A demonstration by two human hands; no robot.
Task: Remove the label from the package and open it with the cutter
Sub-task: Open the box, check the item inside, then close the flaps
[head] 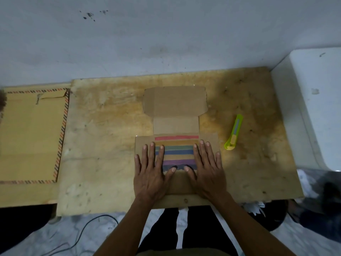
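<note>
A flat brown cardboard package [175,104] lies unfolded in the middle of the wooden board, its lid flap spread toward the wall. Coloured stripes [177,145] show across its open middle. My left hand [151,174] rests flat on the package's left part, fingers spread. My right hand [208,170] lies flat on the right part in the same way. Neither hand holds anything. A lime-green cutter [234,133] lies on the board to the right of the package, apart from my right hand. No label is visible.
A large yellow envelope [31,135] with a striped border lies at the left. A white appliance [313,100] stands at the right edge. The worn wooden board [107,135] ends near my knees; a cable [83,231] runs on the floor.
</note>
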